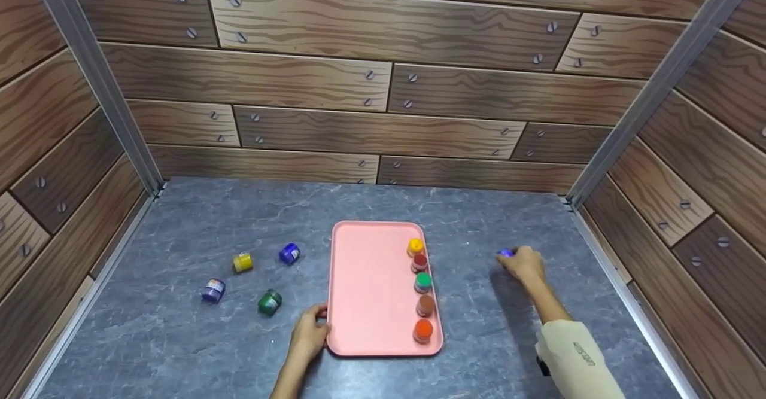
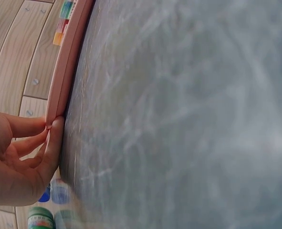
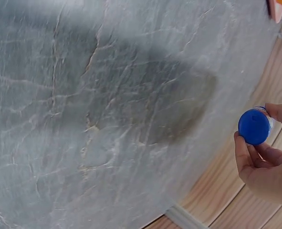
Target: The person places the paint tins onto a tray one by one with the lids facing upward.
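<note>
My right hand [image 1: 525, 264] pinches a small paint jar with a blue lid [image 3: 254, 126] between thumb and fingers, right of the tray. In the right wrist view its lid faces the camera. At the near left side of the pink tray [image 1: 371, 291], my left hand [image 1: 309, 333] grips the rim; the left wrist view shows thumb and fingers on either side of that edge. Along the tray's right side stand several paint jars: yellow-orange [image 1: 415, 247], dark red [image 1: 419, 262], green [image 1: 423, 282], brown [image 1: 425, 306] and orange-red [image 1: 423, 331].
Left of the tray, more jars lie on the grey marbled table [image 1: 167, 339]: yellow [image 1: 242, 262], blue [image 1: 289, 253], purple [image 1: 213, 290] and dark green [image 1: 270, 302]. Wood-patterned walls [image 1: 311, 82] with metal corner posts enclose the table at the back and sides.
</note>
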The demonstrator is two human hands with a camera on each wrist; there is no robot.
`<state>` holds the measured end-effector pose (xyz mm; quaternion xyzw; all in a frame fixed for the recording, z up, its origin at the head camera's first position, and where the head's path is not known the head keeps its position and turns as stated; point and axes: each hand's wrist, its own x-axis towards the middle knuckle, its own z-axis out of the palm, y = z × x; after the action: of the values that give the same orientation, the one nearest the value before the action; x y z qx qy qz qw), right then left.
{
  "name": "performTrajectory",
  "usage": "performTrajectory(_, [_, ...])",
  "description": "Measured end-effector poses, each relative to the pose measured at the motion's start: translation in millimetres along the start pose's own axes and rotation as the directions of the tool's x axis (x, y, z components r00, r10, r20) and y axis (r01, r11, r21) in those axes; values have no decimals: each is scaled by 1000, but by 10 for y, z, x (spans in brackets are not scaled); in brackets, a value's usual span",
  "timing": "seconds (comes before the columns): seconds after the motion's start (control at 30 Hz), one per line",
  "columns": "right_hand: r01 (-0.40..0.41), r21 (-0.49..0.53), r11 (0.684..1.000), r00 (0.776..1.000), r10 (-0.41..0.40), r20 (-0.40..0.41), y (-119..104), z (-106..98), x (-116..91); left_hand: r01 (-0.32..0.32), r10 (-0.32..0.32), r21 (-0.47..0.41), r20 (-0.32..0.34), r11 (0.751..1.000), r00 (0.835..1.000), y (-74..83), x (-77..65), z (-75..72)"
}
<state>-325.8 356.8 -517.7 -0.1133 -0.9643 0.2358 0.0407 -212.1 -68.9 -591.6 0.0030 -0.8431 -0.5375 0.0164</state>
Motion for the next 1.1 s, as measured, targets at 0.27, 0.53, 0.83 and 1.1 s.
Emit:
performTrajectory(0.27, [54,61,997,999,-54,-6,-172,-36,-130,55,-55,-17,11,998,998,33,9,-2])
performTrajectory(0.53, [124,102,987,992,-121,-35,-317,20,-285,44,-44,-9,7,999,999,34,0,3])
performTrajectory(0.83, [231,171,958,971,-215,-104,-521,217,-519,30,-30,-4,2,1000,1000,13,-3,9])
performTrajectory(1.1, [258,218,941,966,-243,-91,-725,368,-746,16,-16,-3,-3,1000,1000,-2,-3,13])
